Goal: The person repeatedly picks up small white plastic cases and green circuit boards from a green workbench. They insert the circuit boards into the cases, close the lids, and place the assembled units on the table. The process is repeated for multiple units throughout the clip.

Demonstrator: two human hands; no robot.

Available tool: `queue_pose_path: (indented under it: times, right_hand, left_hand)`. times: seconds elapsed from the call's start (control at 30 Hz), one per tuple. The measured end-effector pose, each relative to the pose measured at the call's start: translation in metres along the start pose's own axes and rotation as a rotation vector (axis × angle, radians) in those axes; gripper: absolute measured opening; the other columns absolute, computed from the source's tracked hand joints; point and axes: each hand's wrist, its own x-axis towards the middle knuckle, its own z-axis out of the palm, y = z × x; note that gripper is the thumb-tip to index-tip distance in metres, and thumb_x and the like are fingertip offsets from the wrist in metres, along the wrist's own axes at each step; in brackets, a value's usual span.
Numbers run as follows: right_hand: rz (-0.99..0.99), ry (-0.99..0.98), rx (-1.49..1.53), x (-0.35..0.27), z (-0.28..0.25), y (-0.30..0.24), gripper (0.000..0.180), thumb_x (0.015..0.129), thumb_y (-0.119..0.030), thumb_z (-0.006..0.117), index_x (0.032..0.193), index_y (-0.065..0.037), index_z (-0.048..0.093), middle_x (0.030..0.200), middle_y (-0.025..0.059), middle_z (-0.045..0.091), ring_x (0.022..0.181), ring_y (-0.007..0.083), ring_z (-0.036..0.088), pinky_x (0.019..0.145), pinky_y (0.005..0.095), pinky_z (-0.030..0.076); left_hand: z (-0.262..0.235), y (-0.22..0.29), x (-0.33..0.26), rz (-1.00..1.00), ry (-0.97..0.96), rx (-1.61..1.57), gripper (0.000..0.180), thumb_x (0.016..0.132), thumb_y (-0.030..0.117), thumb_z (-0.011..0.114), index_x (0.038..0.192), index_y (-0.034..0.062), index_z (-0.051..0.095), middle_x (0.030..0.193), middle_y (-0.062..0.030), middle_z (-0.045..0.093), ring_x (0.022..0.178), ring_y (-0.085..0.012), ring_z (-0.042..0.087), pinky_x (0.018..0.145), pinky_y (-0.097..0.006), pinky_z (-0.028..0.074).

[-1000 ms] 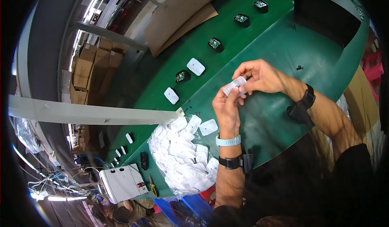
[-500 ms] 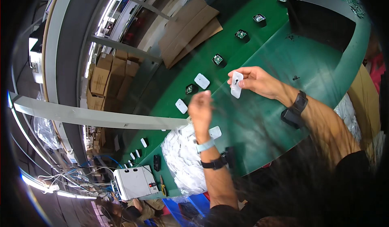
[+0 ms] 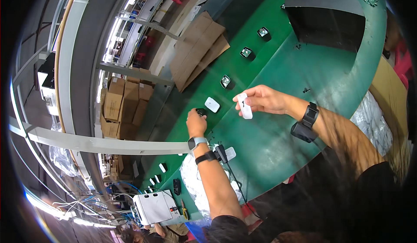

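My right hand [image 3: 266,100] holds a small white plastic cover [image 3: 245,107] by its edge, between thumb and fingers. A tiny black part shows on the cover's face. Over the green belt, my left hand [image 3: 196,124] has its fingers closed around a small black housing [image 3: 201,112], mostly hidden by them. Just right of that hand lies another white cover [image 3: 212,104], flat on the belt. Farther along sit black square housings with exposed circuit boards: one nearest [image 3: 225,82], one in the middle [image 3: 247,54] and one beyond [image 3: 263,34].
A bag of white covers [image 3: 195,182] lies below my left forearm. A black bin [image 3: 325,24] stands on the green table at the far right. A grey metal bar [image 3: 108,146] crosses from the left. A white machine [image 3: 156,207] and pliers [image 3: 185,210] are at lower left.
My left hand has moved left and slightly down and closed on the black housing on the belt. My right hand still holds the white cover. The whole view has shifted a little.
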Motion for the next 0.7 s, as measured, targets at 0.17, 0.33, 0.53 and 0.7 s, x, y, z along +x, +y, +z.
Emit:
queue_pose_path:
  times: [0.17,0.33,0.53,0.7]
  right_hand:
    - [0.004,-0.012,0.056,-0.007,-0.004,-0.002,0.04,0.105,-0.026,0.054,0.133,0.003,0.056,0.113,0.0113,0.068,0.101,0.0229,0.069,0.091,0.035,0.056]
    - [-0.04,-0.083,0.076,-0.004,-0.007,0.004,0.054,0.102,-0.036,0.057,0.136,0.005,0.052,0.112,0.012,0.069,0.1,0.0244,0.069,0.092,0.0388,0.055]
    - [-0.013,-0.088,0.067,-0.002,-0.012,0.007,0.062,0.099,-0.042,0.06,0.137,0.006,0.051,0.112,0.012,0.069,0.101,0.0223,0.068,0.089,0.0387,0.056]
    - [-0.04,-0.115,0.093,-0.002,-0.011,0.01,0.052,0.104,-0.033,0.053,0.138,0.007,0.05,0.116,0.0142,0.067,0.101,0.0224,0.069,0.091,0.037,0.056]
  left_hand:
    - [-0.038,0.074,-0.039,-0.183,0.043,-1.007,0.028,0.093,0.014,0.069,0.109,-0.0016,0.053,0.09,-0.014,0.066,0.081,-0.0265,0.069,0.069,-0.036,0.055]
    - [-0.012,0.149,-0.09,-0.249,-0.229,-1.962,0.022,0.098,0.014,0.06,0.116,0.0029,0.053,0.099,-0.0069,0.062,0.086,-0.0183,0.062,0.074,-0.034,0.051]
    - [0.012,0.182,-0.107,-0.337,-0.176,-2.16,0.026,0.102,0.02,0.055,0.121,0.002,0.057,0.096,-0.0002,0.062,0.084,-0.0096,0.058,0.072,-0.027,0.048]
    - [0.025,0.168,-0.109,-0.313,-0.262,-2.397,0.022,0.103,0.024,0.053,0.113,0.0038,0.055,0.095,-0.0052,0.059,0.084,-0.0153,0.057,0.069,-0.03,0.046]
